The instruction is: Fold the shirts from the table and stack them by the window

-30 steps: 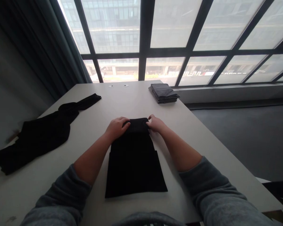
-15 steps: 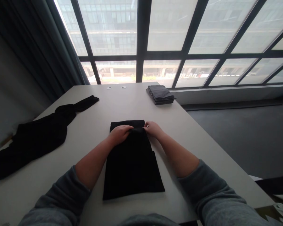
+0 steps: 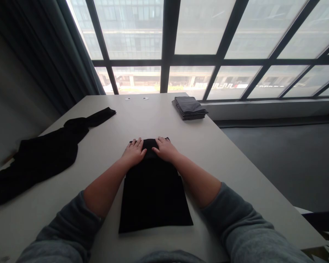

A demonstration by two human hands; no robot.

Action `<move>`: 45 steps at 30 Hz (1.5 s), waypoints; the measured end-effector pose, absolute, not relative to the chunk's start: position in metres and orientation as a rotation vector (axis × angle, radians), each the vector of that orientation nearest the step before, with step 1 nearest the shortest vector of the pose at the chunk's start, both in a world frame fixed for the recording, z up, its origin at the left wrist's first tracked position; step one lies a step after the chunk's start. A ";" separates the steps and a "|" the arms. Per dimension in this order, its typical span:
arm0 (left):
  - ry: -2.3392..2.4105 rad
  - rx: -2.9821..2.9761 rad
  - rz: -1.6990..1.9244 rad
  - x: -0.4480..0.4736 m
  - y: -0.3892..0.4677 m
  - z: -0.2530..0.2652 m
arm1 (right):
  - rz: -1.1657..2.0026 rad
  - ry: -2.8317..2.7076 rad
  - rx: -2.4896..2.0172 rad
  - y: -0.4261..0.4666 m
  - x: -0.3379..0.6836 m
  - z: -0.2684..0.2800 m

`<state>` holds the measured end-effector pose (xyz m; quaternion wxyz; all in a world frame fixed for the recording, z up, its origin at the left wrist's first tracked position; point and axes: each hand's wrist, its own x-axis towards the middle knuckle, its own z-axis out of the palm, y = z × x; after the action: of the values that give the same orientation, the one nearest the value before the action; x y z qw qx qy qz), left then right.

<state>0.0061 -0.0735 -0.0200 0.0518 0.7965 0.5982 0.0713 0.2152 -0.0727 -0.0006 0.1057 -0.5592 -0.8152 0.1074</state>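
A folded black garment (image 3: 155, 199) lies flat on the white table in front of me, its wider edge toward my body. My left hand (image 3: 134, 151) rests palm down on the far left part of the cloth, fingers spread. Over the far right part lies my right hand (image 3: 164, 148), also flat with its fingers apart. Between the two hands a strip of the black fabric shows. What kind of garment it is, I cannot tell from its folded shape.
Another black garment (image 3: 49, 153), with a sleeve stretched out, lies loosely along the table's left side. A stack of folded grey cloth (image 3: 190, 107) sits near the far right corner of the white table (image 3: 145, 122). Windows and a dark curtain (image 3: 44, 47) stand behind.
My hands were pinching the cloth near its far edge; both have let go and now lie flat on it. The left has moved slightly left, the right slightly inward.
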 end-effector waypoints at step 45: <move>1.361 2.601 0.680 -0.065 -0.310 -0.021 | 0.150 -2.568 -1.114 -0.313 0.299 -0.033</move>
<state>-0.0645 -0.3095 -0.0212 0.0642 0.8614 0.4508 0.2251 0.2985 -0.3127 -0.0330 0.1682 -0.3916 -0.9031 0.0527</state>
